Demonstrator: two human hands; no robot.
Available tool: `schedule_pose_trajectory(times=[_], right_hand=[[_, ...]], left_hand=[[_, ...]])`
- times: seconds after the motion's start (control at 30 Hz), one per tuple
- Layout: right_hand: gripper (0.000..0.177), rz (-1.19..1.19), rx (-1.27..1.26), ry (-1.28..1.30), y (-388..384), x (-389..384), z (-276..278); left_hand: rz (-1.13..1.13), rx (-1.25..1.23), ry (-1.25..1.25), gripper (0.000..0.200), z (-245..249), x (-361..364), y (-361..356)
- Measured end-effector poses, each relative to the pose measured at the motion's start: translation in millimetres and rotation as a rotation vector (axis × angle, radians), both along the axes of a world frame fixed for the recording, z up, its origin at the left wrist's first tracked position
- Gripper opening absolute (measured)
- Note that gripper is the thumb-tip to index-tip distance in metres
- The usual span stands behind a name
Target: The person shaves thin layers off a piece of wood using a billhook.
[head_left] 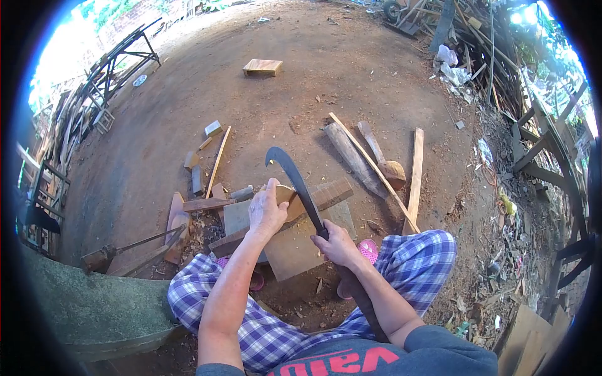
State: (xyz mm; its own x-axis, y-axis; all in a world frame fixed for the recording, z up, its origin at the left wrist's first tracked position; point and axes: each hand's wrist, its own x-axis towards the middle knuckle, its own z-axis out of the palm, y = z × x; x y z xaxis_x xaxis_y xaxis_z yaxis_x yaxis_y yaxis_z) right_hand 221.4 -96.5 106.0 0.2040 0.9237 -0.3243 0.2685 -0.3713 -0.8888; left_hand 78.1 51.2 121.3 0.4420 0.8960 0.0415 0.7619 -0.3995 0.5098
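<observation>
Outdoors, dirt yard (188, 94); blade (295, 178), wood piece (286, 193)

We see a billhook (293, 178) with a long, dark, curved blade that ends in a hooked tip turned left and down. It stands tilted, tip away from us. Its dark handle is gripped in the right hand (335, 244) and runs back under the forearm. The blade's edge meets a small piece of wood (286, 195), pale tan, which the left hand (266, 213) clasps from the near side. We see that piece resting on a longer brown plank (332, 193), which lies slantwise over a grey slab (301, 247) on the ground.
</observation>
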Motion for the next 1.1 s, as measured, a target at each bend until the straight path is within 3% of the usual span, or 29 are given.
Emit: schedule_pose_trajectory(times=[0.17,0.33,1.1], right_hand=[[0.029,-0.002,-0.006,0.011,0.2,1.7,-2.7],[0.032,-0.005,-0.038,0.264,0.3,6.0,-6.5],[0.033,0.008,-0.024,0.34,0.4,7.1,-10.4]], left_hand=[[-0.001,0.017,-0.016,0.048,0.8,0.7,-0.3],[0.004,0.002,-0.01,0.047,2.5,0.3,-0.8],[0.006,-0.022,-0.012,0.048,3.9,-1.1,2.2]])
